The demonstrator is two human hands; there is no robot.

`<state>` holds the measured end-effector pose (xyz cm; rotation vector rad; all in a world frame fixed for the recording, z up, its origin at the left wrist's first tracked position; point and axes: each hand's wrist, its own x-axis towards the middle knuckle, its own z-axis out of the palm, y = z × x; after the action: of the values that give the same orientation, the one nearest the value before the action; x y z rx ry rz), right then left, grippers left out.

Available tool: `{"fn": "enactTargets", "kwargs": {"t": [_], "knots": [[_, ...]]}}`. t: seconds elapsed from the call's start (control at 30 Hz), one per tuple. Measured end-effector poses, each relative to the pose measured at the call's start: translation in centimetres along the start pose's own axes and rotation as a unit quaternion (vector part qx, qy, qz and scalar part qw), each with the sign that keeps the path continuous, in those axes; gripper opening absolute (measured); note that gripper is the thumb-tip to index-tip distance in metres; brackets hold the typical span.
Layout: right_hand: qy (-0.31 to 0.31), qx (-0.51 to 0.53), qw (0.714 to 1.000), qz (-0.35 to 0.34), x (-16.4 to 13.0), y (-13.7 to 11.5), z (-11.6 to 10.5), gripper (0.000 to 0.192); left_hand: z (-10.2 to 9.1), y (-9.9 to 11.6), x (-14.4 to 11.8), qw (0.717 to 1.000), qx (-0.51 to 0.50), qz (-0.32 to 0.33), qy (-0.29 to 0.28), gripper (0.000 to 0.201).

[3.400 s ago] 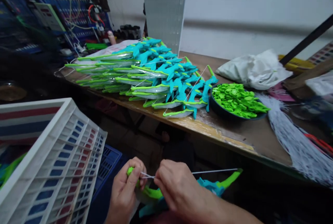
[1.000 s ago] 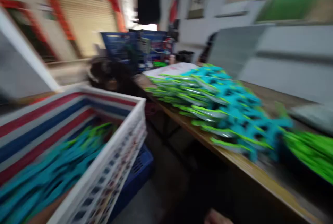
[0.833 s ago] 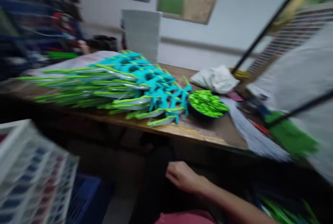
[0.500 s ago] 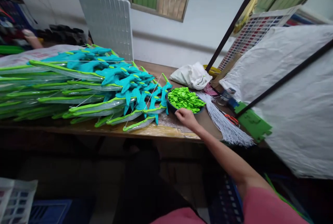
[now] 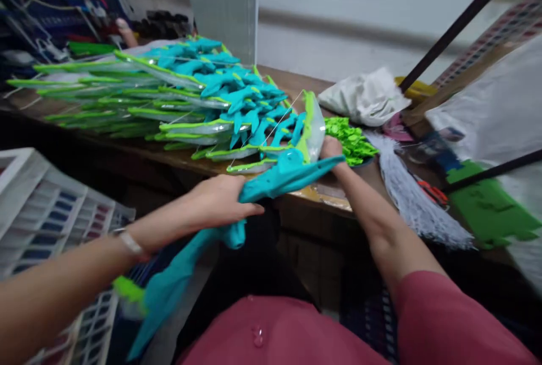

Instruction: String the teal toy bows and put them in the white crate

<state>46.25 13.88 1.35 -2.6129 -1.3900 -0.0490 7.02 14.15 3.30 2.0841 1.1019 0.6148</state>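
My left hand [image 5: 224,198] is wrapped round the middle of a teal plastic toy bow [image 5: 279,178], held up in front of me at a slant. One curved green and clear limb [image 5: 314,127] of the bow rises at its far end; the other end hangs low by my left forearm and is blurred. My right hand [image 5: 332,147] is beside the bowl of small bright green plastic parts [image 5: 349,142], just behind the held bow. The bow hides its fingers, so I cannot see whether they grip anything.
A large pile of similar toy bows [image 5: 203,99] covers the table's left side. To the right lie a white bag [image 5: 366,96], a bundle of white strings [image 5: 409,190], orange-handled scissors [image 5: 432,192] and a green foam mat [image 5: 493,204]. A white plastic crate [image 5: 55,201] stands lower left.
My left hand has come into view with a toy bow in it, raised over the table's front edge. My right hand stays by the bowl. The view has turned left and down.
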Motion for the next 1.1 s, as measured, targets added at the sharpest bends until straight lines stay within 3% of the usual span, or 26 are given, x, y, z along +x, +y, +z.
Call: {"fn": "enactTargets", "kwargs": {"t": [0.07,0.1,0.17,0.23,0.33,0.5,0.63,0.77,0.9,0.97,1.03,1.1], "knots": [[-0.008,-0.002,1.000,0.004,0.5,0.4,0.3,0.027,4.0,0.2,-2.2,0.990,0.088,-0.022,-0.107,0.041],[-0.013,-0.003,1.000,0.005,0.8,0.5,0.5,0.025,5.9,0.1,-3.3,0.985,0.102,-0.037,-0.132,0.042],[-0.021,-0.003,1.000,0.006,1.4,0.8,0.8,0.029,9.0,-0.4,-5.4,0.982,0.101,-0.065,-0.145,0.041],[-0.026,-0.001,1.000,0.002,1.7,1.0,1.0,0.038,10.5,-1.5,-7.2,0.981,0.094,-0.082,-0.149,0.036],[-0.020,0.012,1.000,-0.008,1.5,1.0,0.9,0.048,10.1,-3.6,-9.5,0.984,0.052,-0.094,-0.144,0.033],[0.015,0.059,0.998,-0.031,0.9,1.1,1.0,0.056,8.3,-6.8,-13.3,0.980,-0.017,-0.136,-0.148,0.051],[0.068,0.108,0.991,-0.028,0.8,1.0,0.6,0.057,9.1,-7.0,-15.9,0.977,-0.029,-0.153,-0.148,0.059],[0.170,0.153,0.973,0.002,-0.5,0.4,-0.8,0.049,10.4,-6.0,-17.5,0.973,0.008,-0.155,-0.173,0.085],[0.204,0.263,0.943,-0.023,-6.9,-1.4,-2.3,0.038,10.1,-5.9,-17.7,0.964,0.020,-0.144,-0.221,0.090],[0.164,0.439,0.879,-0.086,-12.3,-2.8,-2.9,0.021,9.2,-6.3,-17.2,0.963,0.003,-0.136,-0.231,0.077],[0.048,0.546,0.819,-0.169,-18.3,-4.2,-3.0,0.016,8.0,-6.7,-16.4,0.965,-0.021,-0.123,-0.232,0.052],[-0.111,0.572,0.783,-0.217,-23.8,-5.6,-2.2,0.017,6.9,-7.0,-15.6,0.966,-0.037,-0.111,-0.230,0.030]]}}
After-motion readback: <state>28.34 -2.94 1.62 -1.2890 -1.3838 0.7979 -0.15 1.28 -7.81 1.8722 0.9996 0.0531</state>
